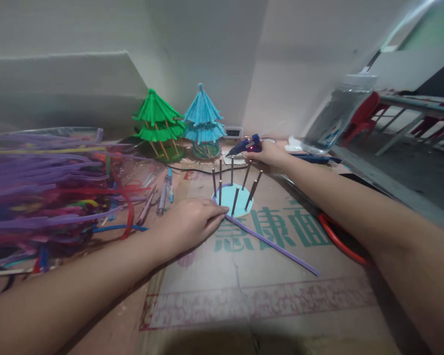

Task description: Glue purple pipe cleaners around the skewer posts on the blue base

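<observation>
Upright dark sticks stand around the rim of a light blue disc on the work surface. A purple pipe cleaner runs along the disc's left edge, and its free end stretches out toward the lower right. My left hand pinches the pipe cleaner against the disc's near edge. Farther back, my right hand is closed around a dark blue hot glue gun, whose small red light is lit. The gun's nozzle points left above a small white piece, behind the sticks and apart from the disc.
Green and blue pipe-cleaner pavilions stand at the back. A blurred heap of purple and coloured pipe cleaners fills the left. Pens lie beside it. A black cable crosses behind the disc. Red-handled scissors lie partly beneath my right arm.
</observation>
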### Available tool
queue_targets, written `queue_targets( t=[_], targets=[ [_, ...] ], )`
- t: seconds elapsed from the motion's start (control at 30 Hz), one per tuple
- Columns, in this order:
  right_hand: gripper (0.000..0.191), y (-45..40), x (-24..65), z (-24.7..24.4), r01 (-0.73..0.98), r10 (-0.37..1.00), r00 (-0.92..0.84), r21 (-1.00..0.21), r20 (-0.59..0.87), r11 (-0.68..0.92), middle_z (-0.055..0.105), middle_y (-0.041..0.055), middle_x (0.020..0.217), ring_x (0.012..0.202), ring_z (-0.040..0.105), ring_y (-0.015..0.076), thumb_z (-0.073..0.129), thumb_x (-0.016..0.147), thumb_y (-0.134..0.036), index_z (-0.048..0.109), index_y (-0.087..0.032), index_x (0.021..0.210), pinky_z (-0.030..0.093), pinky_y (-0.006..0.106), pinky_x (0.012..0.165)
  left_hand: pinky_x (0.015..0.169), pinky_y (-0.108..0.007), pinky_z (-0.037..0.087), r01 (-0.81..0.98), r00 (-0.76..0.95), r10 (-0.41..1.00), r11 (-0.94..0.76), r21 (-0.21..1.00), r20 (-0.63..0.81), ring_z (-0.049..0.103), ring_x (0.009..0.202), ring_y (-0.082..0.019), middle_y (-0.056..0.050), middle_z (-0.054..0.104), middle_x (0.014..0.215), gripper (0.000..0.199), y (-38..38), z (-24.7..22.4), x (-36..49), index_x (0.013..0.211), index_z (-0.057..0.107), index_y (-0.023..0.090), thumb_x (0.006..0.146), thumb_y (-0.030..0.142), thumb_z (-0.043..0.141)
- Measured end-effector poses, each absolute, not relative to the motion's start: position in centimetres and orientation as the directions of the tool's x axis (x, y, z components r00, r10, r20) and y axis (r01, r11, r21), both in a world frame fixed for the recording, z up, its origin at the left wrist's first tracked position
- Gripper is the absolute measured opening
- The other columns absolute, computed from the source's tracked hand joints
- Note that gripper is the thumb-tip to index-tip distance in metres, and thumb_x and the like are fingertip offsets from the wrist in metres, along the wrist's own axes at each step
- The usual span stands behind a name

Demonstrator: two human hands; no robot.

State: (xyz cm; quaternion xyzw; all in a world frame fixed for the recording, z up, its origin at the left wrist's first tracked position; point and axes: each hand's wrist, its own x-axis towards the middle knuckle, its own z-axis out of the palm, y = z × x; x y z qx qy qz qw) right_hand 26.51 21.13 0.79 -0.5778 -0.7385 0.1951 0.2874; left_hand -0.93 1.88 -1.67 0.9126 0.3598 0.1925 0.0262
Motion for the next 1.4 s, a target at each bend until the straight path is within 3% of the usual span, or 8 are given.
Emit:
queue_targets(
  t=[0.27, 0.5, 0.87, 1.0, 1.1, 1.2, 1.3, 1.4],
  targets=[
    [0.041, 20.2, 29.1, 1.7, 0.907, 0.968, -0.175, -0.353, 0.178, 0.229, 0.076, 0.0127, 0.104, 0.09, 0.069, 0.0274, 0.074, 0.083, -0.042, 0.07, -0.017, 0.116, 0.052, 0.037, 0.082, 0.081, -0.043, 0.059, 0.657, 0.665, 0.673, -0.733, 0.174, 0.324, 0.074, 0.093, -0.027, -0.009, 0.079, 0.103, 0.033, 1.9, -1.6, -1.0, 0.116, 0.075, 0.019, 0.102, 0.031, 0.047],
    [0.033, 20.6, 28.7, 1.2, 0.926, 0.962, -0.204, -0.283, 0.183, 0.25, 0.075, 0.0144, 0.115, 0.103, 0.067, 0.0315, 0.065, 0.091, -0.038, 0.072, -0.017, 0.116, 0.049, 0.038, 0.088, 0.085, -0.043, 0.058, 0.651, 0.668, 0.678, -0.732, 0.202, 0.307, 0.074, 0.095, -0.026, -0.009, 0.079, 0.105, 0.034, 2.0, -1.6, -0.9, 0.117, 0.074, 0.018, 0.102, 0.03, 0.046],
    [0.02, 20.7, 28.6, 1.2, 0.85, 0.954, -0.17, -0.452, 0.248, 0.27, 0.075, 0.0114, 0.103, 0.091, 0.068, 0.0251, 0.063, 0.09, -0.028, 0.069, -0.016, 0.104, 0.052, 0.038, 0.089, 0.083, -0.04, 0.057, 0.642, 0.669, 0.664, -0.743, 0.189, 0.334, 0.073, 0.093, -0.025, -0.008, 0.079, 0.103, 0.033, 2.1, -1.9, -0.8, 0.116, 0.074, 0.018, 0.102, 0.029, 0.046],
    [0.014, 19.9, 28.4, 1.6, 0.784, 0.946, -0.17, -0.544, 0.275, 0.299, 0.075, 0.0114, 0.102, 0.094, 0.068, 0.026, 0.063, 0.088, -0.026, 0.068, -0.016, 0.098, 0.052, 0.041, 0.091, 0.072, -0.033, 0.053, 0.595, 0.657, 0.571, -0.794, 0.126, 0.493, 0.07, 0.078, -0.02, -0.005, 0.077, 0.085, 0.027, 1.2, -0.4, -1.4, 0.099, 0.075, 0.018, 0.1, 0.028, 0.049],
    [0.013, 19.4, 28.5, 2.4, 0.709, 0.931, -0.174, -0.615, 0.322, 0.345, 0.076, 0.0111, 0.102, 0.097, 0.068, 0.0269, 0.063, 0.087, -0.024, 0.067, -0.017, 0.097, 0.053, 0.042, 0.093, 0.058, -0.029, 0.044, 0.639, 0.494, 0.553, -0.754, 0.152, 0.671, 0.058, 0.059, -0.014, -0.001, 0.064, 0.062, 0.033, 1.2, 2.4, -2.6, 0.07, 0.065, 0.019, 0.098, 0.027, 0.049],
    [0.014, 19.0, 28.2, 3.5, 0.601, 0.913, -0.191, -0.693, 0.36, 0.399, 0.076, 0.0105, 0.106, 0.1, 0.07, 0.0253, 0.06, 0.089, -0.024, 0.064, -0.017, 0.101, 0.054, 0.04, 0.093, 0.06, -0.028, 0.044, 0.755, 0.237, 0.641, -0.594, 0.277, 0.73, 0.059, 0.062, -0.015, -0.002, 0.066, 0.07, 0.031, 3.5, 6.0, -3.4, 0.091, 0.071, 0.019, 0.101, 0.03, 0.043],
    [0.015, 18.4, 27.6, 4.4, 0.5, 0.896, -0.202, -0.745, 0.395, 0.441, 0.075, 0.0102, 0.114, 0.105, 0.07, 0.0227, 0.058, 0.091, -0.023, 0.061, -0.017, 0.104, 0.054, 0.037, 0.095, 0.059, -0.028, 0.043, 0.868, 0.399, 0.774, -0.492, 0.071, 0.492, 0.061, 0.058, -0.017, 0.0, 0.067, 0.069, 0.04, 7.3, 9.1, -2.3, 0.134, 0.063, 0.027, 0.1, 0.028, 0.043],
    [0.012, 17.8, 27.0, 5.0, 0.444, 0.887, -0.207, -0.768, 0.412, 0.461, 0.076, 0.0105, 0.113, 0.105, 0.071, 0.0215, 0.057, 0.092, -0.021, 0.059, -0.017, 0.103, 0.053, 0.039, 0.099, 0.067, -0.03, 0.046, 0.826, 0.562, 0.773, -0.502, -0.257, 0.295, 0.069, 0.076, -0.023, -0.006, 0.075, 0.102, 0.058, 10.5, 11.1, 0.2, 0.151, 0.046, 0.036, 0.096, 0.018, 0.045]
  ],
)
